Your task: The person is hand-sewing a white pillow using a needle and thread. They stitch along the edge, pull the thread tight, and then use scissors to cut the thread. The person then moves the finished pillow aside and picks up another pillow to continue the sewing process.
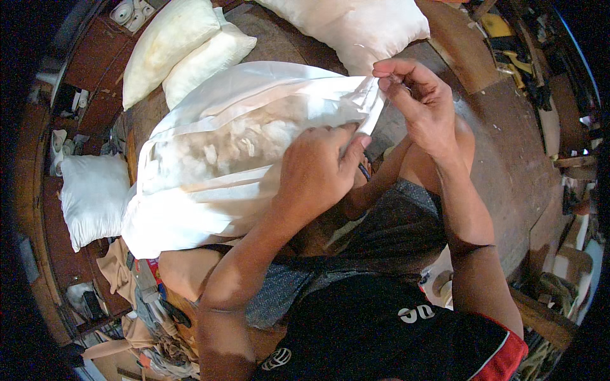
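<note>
A large white pillow cover (197, 213) lies across my lap, its long opening facing up. Loose off-white stuffing (238, 143) shows inside between the two fabric edges. My left hand (321, 162) is closed on the cover near the right end of the opening, thumb over the edge. Farther off and to the right, my right hand (419, 98) pinches the end of the same edge between thumb and forefinger, its other fingers curled. The fabric runs taut between both hands. Whether a small item also sits in the right fingertips is too fine to tell.
Two yellowish pillows (168, 47) lean together at the far left, and a big white pillow (362, 28) lies straight ahead. Another white pillow (95, 197) rests at the left. Fabric scraps (155, 336) heap up at lower left. Brown flooring (502, 171) extends to the right.
</note>
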The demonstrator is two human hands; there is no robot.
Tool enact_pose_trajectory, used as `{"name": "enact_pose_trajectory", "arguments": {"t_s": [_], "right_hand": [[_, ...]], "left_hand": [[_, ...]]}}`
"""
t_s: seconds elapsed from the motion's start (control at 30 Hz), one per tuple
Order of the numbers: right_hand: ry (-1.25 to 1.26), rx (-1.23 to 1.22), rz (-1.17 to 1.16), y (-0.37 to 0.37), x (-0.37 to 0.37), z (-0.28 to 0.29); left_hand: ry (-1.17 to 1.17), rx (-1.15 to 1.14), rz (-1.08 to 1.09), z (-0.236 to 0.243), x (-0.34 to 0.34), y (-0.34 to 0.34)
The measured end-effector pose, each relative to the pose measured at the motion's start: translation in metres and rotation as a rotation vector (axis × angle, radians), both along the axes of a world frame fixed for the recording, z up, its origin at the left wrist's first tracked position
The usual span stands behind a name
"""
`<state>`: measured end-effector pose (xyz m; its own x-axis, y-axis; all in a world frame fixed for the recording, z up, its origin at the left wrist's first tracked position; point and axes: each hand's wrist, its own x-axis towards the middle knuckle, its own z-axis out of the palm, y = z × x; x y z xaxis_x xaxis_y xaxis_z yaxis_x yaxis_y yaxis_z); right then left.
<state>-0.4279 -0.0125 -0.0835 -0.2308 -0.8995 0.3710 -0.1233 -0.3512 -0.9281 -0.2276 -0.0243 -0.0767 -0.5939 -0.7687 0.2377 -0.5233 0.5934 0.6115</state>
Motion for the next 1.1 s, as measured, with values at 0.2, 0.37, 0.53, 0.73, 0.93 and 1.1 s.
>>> {"name": "enact_pose_trajectory", "arguments": {"t_s": [0.2, 0.37, 0.53, 0.73, 0.93, 1.1], "right_hand": [[-0.047, 0.011, 0.082, 0.002, 0.003, 0.001], [-0.047, 0.024, 0.118, 0.004, 0.003, 0.0], [-0.049, 0.024, 0.137, 0.004, 0.001, 0.0], [0.031, 0.044, 0.125, 0.005, 0.0, 0.002], [0.173, 0.021, -0.071, 0.002, 0.0, -0.001], [0.11, 0.039, -0.11, 0.002, -0.002, 0.002]], "left_hand": [[0.402, 0.147, 0.117, 0.011, -0.008, -0.019], [0.433, 0.357, 0.159, 0.008, -0.02, -0.023], [0.543, 0.432, 0.217, -0.003, -0.029, -0.026], [0.548, 0.449, 0.23, -0.011, -0.038, -0.034], [0.654, 0.44, 0.285, -0.007, -0.045, -0.027], [0.312, 0.085, 0.079, -0.01, -0.04, -0.016]]}}
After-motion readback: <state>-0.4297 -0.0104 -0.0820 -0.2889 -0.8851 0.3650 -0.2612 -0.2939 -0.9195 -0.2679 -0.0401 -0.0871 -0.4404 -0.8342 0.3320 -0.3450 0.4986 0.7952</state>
